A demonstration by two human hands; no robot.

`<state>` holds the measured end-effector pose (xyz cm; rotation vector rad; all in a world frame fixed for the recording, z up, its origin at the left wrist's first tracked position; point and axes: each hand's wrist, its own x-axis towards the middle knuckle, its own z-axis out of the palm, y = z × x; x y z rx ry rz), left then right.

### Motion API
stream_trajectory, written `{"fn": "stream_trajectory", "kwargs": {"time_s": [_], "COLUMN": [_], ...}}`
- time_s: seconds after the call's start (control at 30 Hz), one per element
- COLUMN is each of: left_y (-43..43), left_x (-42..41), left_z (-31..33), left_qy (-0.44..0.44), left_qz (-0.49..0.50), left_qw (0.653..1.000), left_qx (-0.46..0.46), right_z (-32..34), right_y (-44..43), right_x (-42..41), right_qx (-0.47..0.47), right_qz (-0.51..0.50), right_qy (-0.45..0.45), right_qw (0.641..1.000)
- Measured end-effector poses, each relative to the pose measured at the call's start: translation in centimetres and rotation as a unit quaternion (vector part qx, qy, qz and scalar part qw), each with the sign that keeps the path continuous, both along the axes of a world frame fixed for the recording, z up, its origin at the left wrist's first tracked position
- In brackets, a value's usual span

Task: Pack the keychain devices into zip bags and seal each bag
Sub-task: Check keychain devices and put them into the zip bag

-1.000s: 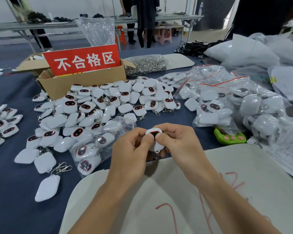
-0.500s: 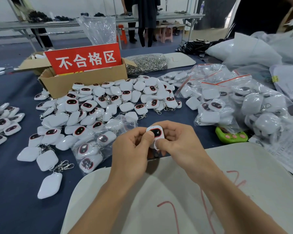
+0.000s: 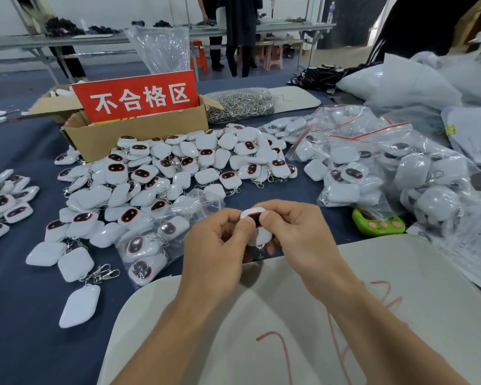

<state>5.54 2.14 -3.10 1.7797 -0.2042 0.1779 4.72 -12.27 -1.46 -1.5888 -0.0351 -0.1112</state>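
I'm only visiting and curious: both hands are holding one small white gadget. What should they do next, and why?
Probably carry the keychain device over to the partly filled zip bag lying just beside the left hand and slip it in. The left hand and right hand both pinch it, outside any bag. I can't tell whether the bag's mouth is open.

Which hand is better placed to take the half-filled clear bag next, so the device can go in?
Left, probably. The partly filled clear plastic zip bag lies just beside the left hand; the right hand, farther from it, pinches the white keychain device and could hold it alone.
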Motion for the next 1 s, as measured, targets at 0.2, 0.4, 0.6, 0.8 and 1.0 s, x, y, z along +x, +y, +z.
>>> {"fn": "stream_trajectory", "kwargs": {"time_s": [0.2, 0.4, 0.6, 0.8, 1.0], "left_y": [0.26, 0.42, 0.4, 0.31, 0.16], "left_x": [0.3, 0.38, 0.17, 0.27, 0.25], "left_z": [-0.18, -0.03, 0.12, 0.03, -0.36], "left_qy": [0.0, 0.016, 0.026, 0.016, -0.004], "left_qz": [0.028, 0.003, -0.042, -0.033, 0.015], "left_qw": [0.999, 1.0, 0.997, 0.998, 1.0], "left_qx": [0.028, -0.018, -0.06, -0.041, -0.021], "right_z": [-0.25, -0.16, -0.35, -0.25, -0.21], "right_y": [0.03, 0.05, -0.13, -0.03, -0.25], "right_x": [0.02, 0.13, 0.11, 0.11, 0.31], "right_qx": [-0.023, 0.004, 0.041, 0.045, 0.042], "right_qz": [0.032, 0.056, 0.035, 0.026, -0.034], "right_qy": [0.016, 0.011, 0.006, 0.018, 0.016], "right_qw": [0.999, 0.998, 0.999, 0.998, 0.998]}}
